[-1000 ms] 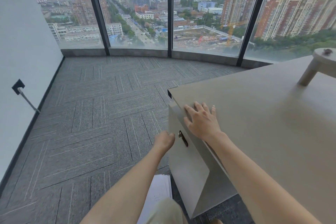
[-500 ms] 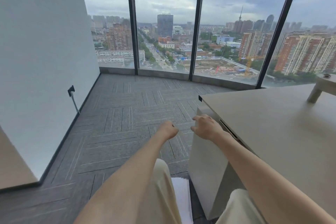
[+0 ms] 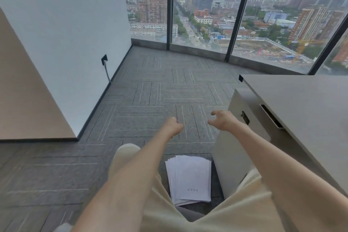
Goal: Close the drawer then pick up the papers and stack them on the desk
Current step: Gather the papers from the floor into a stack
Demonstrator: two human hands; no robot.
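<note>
**Loose papers on floor; both hands empty**

The fanned stack of white printed paper sheets point(image 3: 189, 177) lies near, on the grey patterned carpet floor point(image 3: 150, 100), just left of the pale grey drawer cabinet point(image 3: 227, 165). Judged light, limp and liable to slide apart: square the sheets, then grip one long edge, supporting beneath. Left hand point(image 3: 174, 125) fingers curled on nothing; right hand point(image 3: 223, 120) fingers loosely spread. The grey worktop point(image 3: 301, 96) stands right.

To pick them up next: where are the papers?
Head view, bottom centre: the papers lie on the carpet between the person's legs, left of the drawer unit.
</note>
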